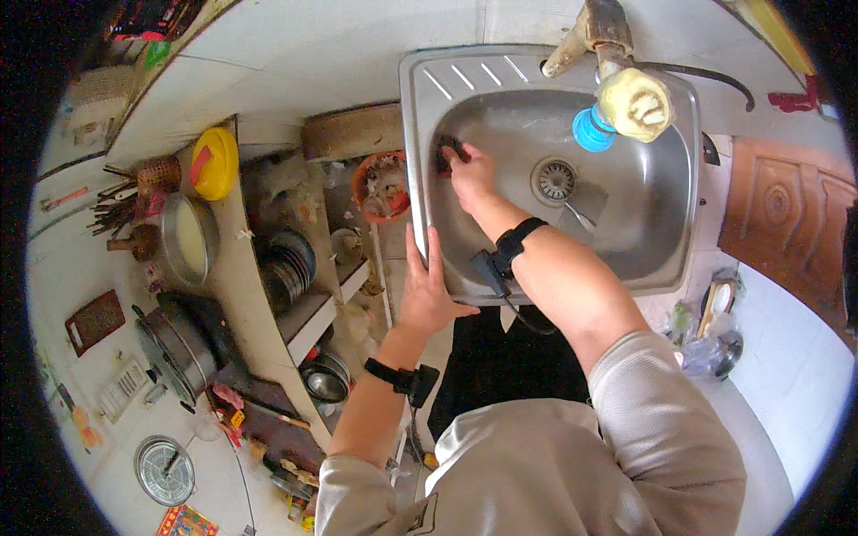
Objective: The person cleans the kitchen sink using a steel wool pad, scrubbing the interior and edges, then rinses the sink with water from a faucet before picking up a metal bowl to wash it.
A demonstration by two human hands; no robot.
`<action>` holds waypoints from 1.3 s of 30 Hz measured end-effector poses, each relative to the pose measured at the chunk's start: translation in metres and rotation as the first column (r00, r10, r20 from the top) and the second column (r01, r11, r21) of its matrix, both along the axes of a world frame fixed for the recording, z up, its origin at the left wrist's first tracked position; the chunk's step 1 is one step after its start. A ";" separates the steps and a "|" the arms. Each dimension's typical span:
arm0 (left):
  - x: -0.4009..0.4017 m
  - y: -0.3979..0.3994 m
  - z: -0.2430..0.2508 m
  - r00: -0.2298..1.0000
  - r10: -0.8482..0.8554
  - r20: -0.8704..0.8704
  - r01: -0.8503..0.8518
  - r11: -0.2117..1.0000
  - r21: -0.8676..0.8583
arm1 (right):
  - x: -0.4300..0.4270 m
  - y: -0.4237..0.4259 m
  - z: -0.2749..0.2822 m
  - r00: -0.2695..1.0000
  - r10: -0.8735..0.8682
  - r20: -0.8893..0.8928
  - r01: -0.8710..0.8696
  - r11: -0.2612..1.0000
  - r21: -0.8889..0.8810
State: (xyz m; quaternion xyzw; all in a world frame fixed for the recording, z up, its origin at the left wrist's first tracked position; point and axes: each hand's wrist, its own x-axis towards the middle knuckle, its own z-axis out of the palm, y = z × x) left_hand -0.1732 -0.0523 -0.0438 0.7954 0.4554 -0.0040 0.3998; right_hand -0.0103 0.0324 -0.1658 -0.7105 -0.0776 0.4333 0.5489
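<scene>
A stainless steel sink (pixel 499 74) lies before me. Inside its left wall, my right hand (pixel 474 175) presses a dark scrubbing pad (pixel 450 151) to the metal; the fingers partly cover the pad. My left hand (pixel 427 295) rests against the sink's front left corner, fingers straight and apart along the outer left edge, thumb at the front rim. The drain strainer (pixel 556 181) sits near the middle of the basin, with a thin metal utensil handle, perhaps a spoon (pixel 580 216), beside it. Each forearm wears a black strap with a small cabled device.
A tap (pixel 606 47) with a cloth-like wrap and a blue nozzle (pixel 594 130) overhangs the basin's back right. Left of the sink are an orange bucket (pixel 365 191), shelves with stacked plates (pixel 289 268), a yellow lid (pixel 214 164) and a large pot (pixel 177 352). Plastic-wrapped items (pixel 704 348) stand at right.
</scene>
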 end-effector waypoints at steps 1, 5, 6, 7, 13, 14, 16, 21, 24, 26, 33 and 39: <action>0.001 -0.001 0.002 1.000 -0.015 -0.011 0.015 1.000 0.004 | 0.002 0.002 -0.017 1.000 -0.003 0.004 0.003 1.000 0.009; 0.009 0.002 0.002 0.996 -0.079 -0.047 0.080 0.996 0.032 | 0.031 0.016 -0.048 0.936 0.143 0.321 -0.112 0.987 -0.113; -0.017 0.001 -0.011 0.990 -0.125 -0.063 0.132 0.984 0.119 | 0.008 0.025 -0.017 0.995 -0.020 0.097 0.017 0.999 0.032; -0.023 0.002 -0.014 0.991 -0.116 -0.069 0.124 0.985 0.122 | -0.001 0.026 0.012 0.977 -0.171 -0.131 0.188 0.973 0.131; 0.014 0.046 -0.026 0.988 -0.134 -0.078 0.154 0.903 0.400 | 0.010 0.030 0.029 0.947 -0.317 -0.053 0.315 0.884 0.347; 0.020 0.053 -0.027 0.989 -0.141 -0.032 0.142 0.892 0.429 | 0.020 0.037 0.022 0.896 -0.422 -0.140 0.444 0.843 0.302; 0.024 0.055 -0.030 0.989 -0.144 -0.042 0.149 0.899 0.412 | 0.051 0.042 0.004 0.779 -0.602 -0.174 0.626 0.760 0.173; 0.020 0.056 -0.038 0.990 -0.129 -0.051 0.139 0.926 0.351 | 0.080 0.031 -0.004 0.655 -0.746 -0.120 0.754 0.638 0.155; 0.018 0.055 -0.042 0.992 -0.119 -0.043 0.127 0.911 0.393 | 0.016 0.023 0.017 0.968 -0.248 0.033 0.225 0.920 0.322; 0.020 0.057 -0.033 0.989 -0.142 -0.043 0.148 0.919 0.365 | 0.008 0.028 0.026 0.941 -0.314 -0.128 0.339 0.888 0.310; 0.006 0.072 0.000 0.979 -0.194 -0.062 0.204 0.934 0.292 | 0.047 -0.014 0.035 0.969 -0.104 -0.222 0.147 0.971 0.189; -0.059 0.072 0.101 0.957 -0.282 0.071 0.274 0.955 0.112 | 0.055 -0.093 0.094 0.999 0.041 -0.015 -0.040 0.998 0.056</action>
